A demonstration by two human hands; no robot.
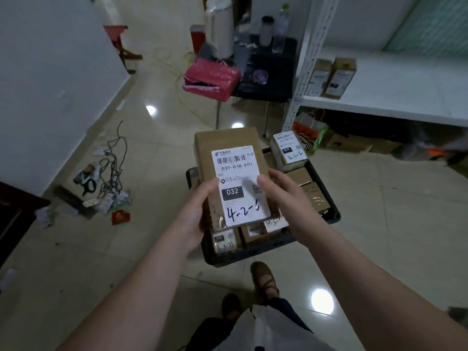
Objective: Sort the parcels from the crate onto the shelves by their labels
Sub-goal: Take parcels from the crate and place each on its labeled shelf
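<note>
- Since the label faces the camera, the parcel is probably tilted up so its handwritten code, starting 4-2, can be read.
- Left hand grips the left edge, thumb on front.
- Right hand grips the right edge, thumb on the label.
- Parcel sits between both hands, raised over the crate, which holds more parcels.
- Shelf is to the right, well apart, with two boxes standing on it.
</note>
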